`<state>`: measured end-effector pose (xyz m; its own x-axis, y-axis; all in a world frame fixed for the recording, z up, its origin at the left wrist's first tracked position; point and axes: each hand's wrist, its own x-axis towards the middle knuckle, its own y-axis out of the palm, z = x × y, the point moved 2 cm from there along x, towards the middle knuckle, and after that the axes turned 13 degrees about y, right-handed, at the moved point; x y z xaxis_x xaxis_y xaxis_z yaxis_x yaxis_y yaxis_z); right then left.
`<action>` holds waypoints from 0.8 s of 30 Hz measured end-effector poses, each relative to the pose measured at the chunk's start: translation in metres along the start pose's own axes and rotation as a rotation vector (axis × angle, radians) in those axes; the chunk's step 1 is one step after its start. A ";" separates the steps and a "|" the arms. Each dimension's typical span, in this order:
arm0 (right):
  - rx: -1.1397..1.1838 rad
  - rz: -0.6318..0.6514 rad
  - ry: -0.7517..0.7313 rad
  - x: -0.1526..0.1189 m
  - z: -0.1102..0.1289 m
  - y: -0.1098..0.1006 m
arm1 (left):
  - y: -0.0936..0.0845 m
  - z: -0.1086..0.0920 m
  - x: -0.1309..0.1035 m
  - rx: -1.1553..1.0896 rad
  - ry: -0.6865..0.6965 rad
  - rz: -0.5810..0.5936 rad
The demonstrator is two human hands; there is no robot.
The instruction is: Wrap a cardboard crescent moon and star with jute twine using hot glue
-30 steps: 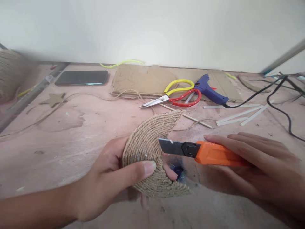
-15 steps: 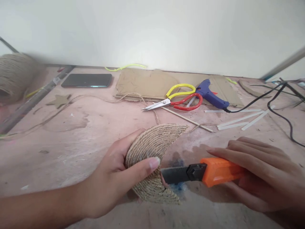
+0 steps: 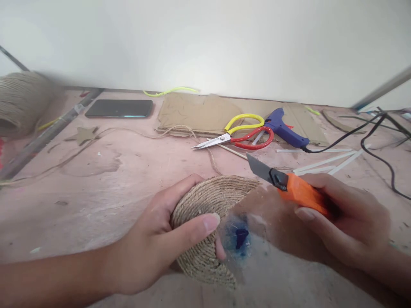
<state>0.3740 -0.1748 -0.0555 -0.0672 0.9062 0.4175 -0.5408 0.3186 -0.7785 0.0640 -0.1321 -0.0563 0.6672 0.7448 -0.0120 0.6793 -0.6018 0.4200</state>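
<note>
A crescent-shaped piece covered in rows of jute twine (image 3: pixel 221 192) is gripped in my left hand (image 3: pixel 160 233). The thumb presses on its face, and a fingertip shows at its inner curve. In my right hand (image 3: pixel 349 218) is an orange utility knife (image 3: pixel 303 194), its dark blade out and pointing up and to the left. The blade is apart from the crescent, above its upper right tip. From behind the crescent a loose strand of twine (image 3: pixel 213 160) runs back across the table.
Scissors (image 3: pixel 227 137) and a blue glue gun (image 3: pixel 285 128) lie on cardboard (image 3: pixel 199 111), with glue sticks (image 3: pixel 321 161) to the right. A phone (image 3: pixel 118 108), a cardboard star (image 3: pixel 82 135) and a twine spool (image 3: pixel 24 102) are at left.
My right hand has lifted the knife up and away from the crescent's inner edge, turning the blade upward. The crescent has shifted slightly in my left hand, uncovering a blue stain on the table.
</note>
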 end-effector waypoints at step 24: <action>0.747 0.414 0.385 0.003 0.043 0.033 | 0.004 -0.003 -0.003 0.195 -0.052 0.167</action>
<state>0.3203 -0.1733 -0.0596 -0.1651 0.9797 -0.1135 -0.9432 -0.1905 -0.2722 0.0640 -0.1356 -0.0515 0.7867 0.6173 -0.0059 0.6008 -0.7633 0.2374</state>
